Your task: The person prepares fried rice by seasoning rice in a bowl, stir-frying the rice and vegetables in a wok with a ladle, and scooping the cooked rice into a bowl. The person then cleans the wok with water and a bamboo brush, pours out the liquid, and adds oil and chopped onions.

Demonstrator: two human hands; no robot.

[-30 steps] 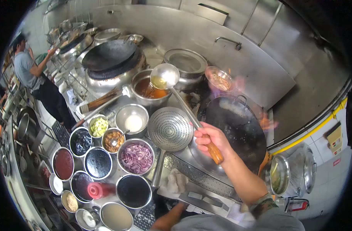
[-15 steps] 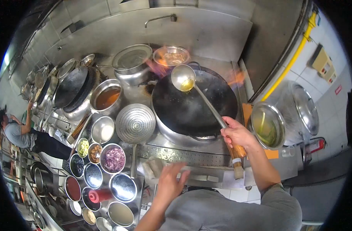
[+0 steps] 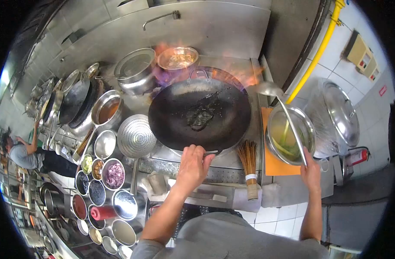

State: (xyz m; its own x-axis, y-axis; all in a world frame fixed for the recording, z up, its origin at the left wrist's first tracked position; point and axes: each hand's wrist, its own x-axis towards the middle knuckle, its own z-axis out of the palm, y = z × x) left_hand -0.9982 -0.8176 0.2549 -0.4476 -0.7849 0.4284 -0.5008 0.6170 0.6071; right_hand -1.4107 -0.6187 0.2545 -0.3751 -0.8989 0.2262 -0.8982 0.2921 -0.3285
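Note:
My left hand (image 3: 192,167) is closed at the near handle of a large black wok (image 3: 171,125). The wok sits tilted over the burner, with a glossy patch of oil (image 3: 201,116) near its middle. Off to the right, my right hand (image 3: 310,172) grips the long handle of a metal ladle (image 3: 293,125). The ladle's bowl is beyond the wok's right rim, and its handle crosses above a steel bowl (image 3: 309,121) of yellowish liquid with green stalks. A bamboo brush (image 3: 248,159) stands between the wok and that bowl.
Flames (image 3: 245,77) rise behind the wok, near a bowl of food (image 3: 177,58). On the left are a perforated skimmer (image 3: 137,134), a pot of brown liquid (image 3: 107,111), chopped purple onion (image 3: 113,173) and a red squeeze bottle (image 3: 103,212). A co-worker (image 3: 24,155) stands far left.
My left hand has moved up to the wok's handle, and the wok has tilted. My right hand has carried the ladle rightward, away from above the wok. Oil now shows in the wok.

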